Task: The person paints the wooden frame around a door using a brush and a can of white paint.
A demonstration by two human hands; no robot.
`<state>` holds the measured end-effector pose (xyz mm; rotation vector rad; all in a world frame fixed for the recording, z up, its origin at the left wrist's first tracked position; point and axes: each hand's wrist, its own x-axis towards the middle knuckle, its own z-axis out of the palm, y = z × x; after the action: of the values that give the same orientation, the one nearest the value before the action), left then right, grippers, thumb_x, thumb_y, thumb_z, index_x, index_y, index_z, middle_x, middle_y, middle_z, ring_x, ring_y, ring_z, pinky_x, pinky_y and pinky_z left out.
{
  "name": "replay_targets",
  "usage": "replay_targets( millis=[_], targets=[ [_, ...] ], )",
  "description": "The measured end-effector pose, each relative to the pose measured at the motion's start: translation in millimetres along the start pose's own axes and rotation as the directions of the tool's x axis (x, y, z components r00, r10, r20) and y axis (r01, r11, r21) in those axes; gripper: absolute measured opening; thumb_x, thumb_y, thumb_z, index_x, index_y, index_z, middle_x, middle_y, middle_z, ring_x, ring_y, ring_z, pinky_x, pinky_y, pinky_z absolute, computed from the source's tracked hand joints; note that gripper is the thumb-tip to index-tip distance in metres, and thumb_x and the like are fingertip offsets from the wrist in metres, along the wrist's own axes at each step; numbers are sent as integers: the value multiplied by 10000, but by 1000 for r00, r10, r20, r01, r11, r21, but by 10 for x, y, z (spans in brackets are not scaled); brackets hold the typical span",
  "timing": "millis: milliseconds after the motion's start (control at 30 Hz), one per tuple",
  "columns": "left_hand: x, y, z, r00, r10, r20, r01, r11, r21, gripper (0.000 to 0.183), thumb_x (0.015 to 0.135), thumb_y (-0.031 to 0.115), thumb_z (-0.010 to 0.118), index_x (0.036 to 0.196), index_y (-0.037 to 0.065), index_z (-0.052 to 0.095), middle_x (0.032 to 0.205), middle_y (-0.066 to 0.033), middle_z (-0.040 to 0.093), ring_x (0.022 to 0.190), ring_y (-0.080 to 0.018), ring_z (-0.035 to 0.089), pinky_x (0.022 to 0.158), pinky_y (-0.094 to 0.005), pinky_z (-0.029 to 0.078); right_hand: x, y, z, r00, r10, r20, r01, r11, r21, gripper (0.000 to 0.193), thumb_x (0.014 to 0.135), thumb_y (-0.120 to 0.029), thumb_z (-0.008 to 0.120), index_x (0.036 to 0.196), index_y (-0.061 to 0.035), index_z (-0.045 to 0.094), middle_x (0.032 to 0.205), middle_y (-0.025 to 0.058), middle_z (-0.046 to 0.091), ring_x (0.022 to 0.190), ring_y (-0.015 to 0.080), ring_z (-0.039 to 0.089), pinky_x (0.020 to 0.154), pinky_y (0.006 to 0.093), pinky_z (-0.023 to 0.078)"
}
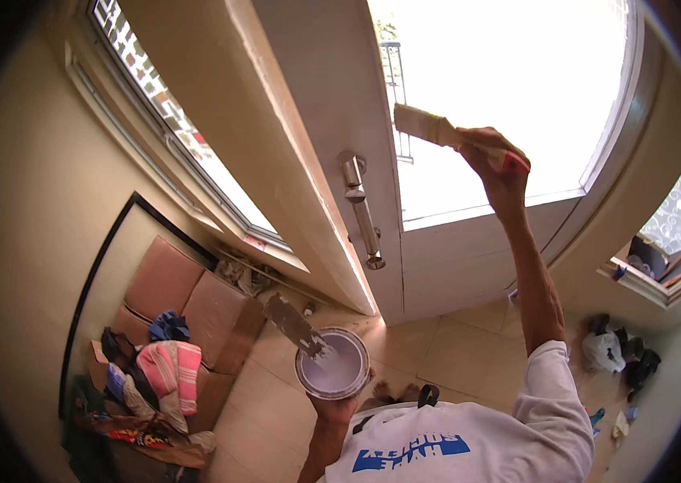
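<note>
My right hand (495, 165) is raised in front of the door's bright glass, its fingers wrapped round the handle of a wide paintbrush (425, 126). The brush points left, with its tip at the glass's left edge, by the grey door frame (320, 76); whether it touches cannot be made out. Low in front of my body, my left hand (338, 408) is closed round the side and underside of a round paint bucket (301, 378). Pale grey-lilac paint (339, 362) lies inside it. A flat, paint-smeared stick (292, 322) leans out over its far left rim.
A metal pull handle (364, 213) juts from the door. To the left, a brown sofa (224, 314) carries a pile of clothes and a pink striped cloth (170, 370). On the right, a white plastic bag (602, 352) and shoes (642, 370) lie on the tiled floor (469, 350).
</note>
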<state>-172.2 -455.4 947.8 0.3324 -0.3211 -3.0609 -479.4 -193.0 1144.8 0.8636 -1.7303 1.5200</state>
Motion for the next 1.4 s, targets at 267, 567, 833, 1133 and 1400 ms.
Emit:
replay_targets(
  millis=[267, 567, 833, 1133, 1400],
  targets=[
    [-55, -103, 182, 995, -43, 90, 42, 999, 11, 586, 930, 547, 621, 1355, 145, 587, 1379, -212, 508, 1348, -398, 436, 1023, -635, 456, -350, 142, 149, 998, -50, -37, 53, 995, 90, 189, 893, 26, 729, 1071, -33, 746, 1018, 87, 744, 911, 174, 707, 777, 299, 580],
    [-31, -729, 142, 996, 75, 38, -69, 988, -142, 595, 936, 527, 621, 1385, 140, 568, 1414, -226, 497, 1382, -409, 418, 1045, -639, 429, -627, 428, 210, 992, -52, 117, 36, 991, 133, 258, 883, 38, 727, 1123, -57, 726, 1003, 82, 737, 868, 181, 724, 708, 301, 585],
    [-80, -1645, 247, 966, 260, -15, -254, 929, -270, 594, 943, 531, 611, 1371, 121, 570, 1441, -232, 469, 1375, -417, 423, 1024, -647, 439, -911, 618, 144, 970, -76, 233, 28, 978, 206, 340, 848, 76, 728, 1154, -73, 715, 1043, 105, 727, 884, 206, 730, 690, 325, 592],
    [-231, -1971, 295, 917, 388, -95, -399, 898, -185, 625, 958, 546, 575, 1380, 86, 555, 1426, -259, 493, 1306, -431, 490, 995, -628, 478, -1572, 635, -208, 955, 146, 260, -204, 955, 214, 256, 889, 14, 724, 1140, -34, 699, 974, 95, 709, 860, 147, 684, 731, 291, 553],
    [36, -2010, -354, 868, 413, -276, -462, 875, -142, 632, 976, 567, 534, 1410, 109, 519, 1390, -220, 559, 1276, -432, 539, 993, -636, 476, -1667, 244, -945, 671, 580, 462, -727, 636, 258, 204, 919, -88, 757, 1095, -26, 676, 996, 50, 701, 908, 100, 659, 787, 260, 545]
  ],
)
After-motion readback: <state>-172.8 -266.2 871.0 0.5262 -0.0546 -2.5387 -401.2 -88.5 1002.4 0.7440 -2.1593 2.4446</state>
